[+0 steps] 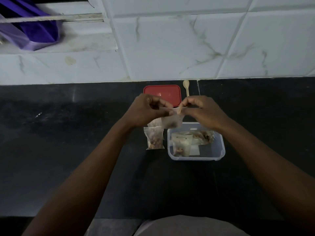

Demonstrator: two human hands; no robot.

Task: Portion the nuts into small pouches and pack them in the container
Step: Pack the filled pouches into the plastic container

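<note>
- Near the middle of the frame, both hands hold one small clear pouch in the air above the black counter.
- The left hand pinches the pouch's top edge at its left end; the right hand pinches the same edge at its right end — fingers closed on the plastic on both sides.
- The top edge runs left to right across the frame, and the pouch hangs down from it, with its dark contents gathered at the bottom.
- Just below it sits an open clear container, its long side running left to right; a filled pouch lies inside at the left, and more plastic with nuts lies along the far wall.
- Left of the container, another filled pouch lies flat on the counter, long axis pointing away from the person.
- Behind the hands lies a red lid, and to its right a pale spoon — bowl toward the tiled wall.
- A purple cloth hangs at the upper left.
</note>
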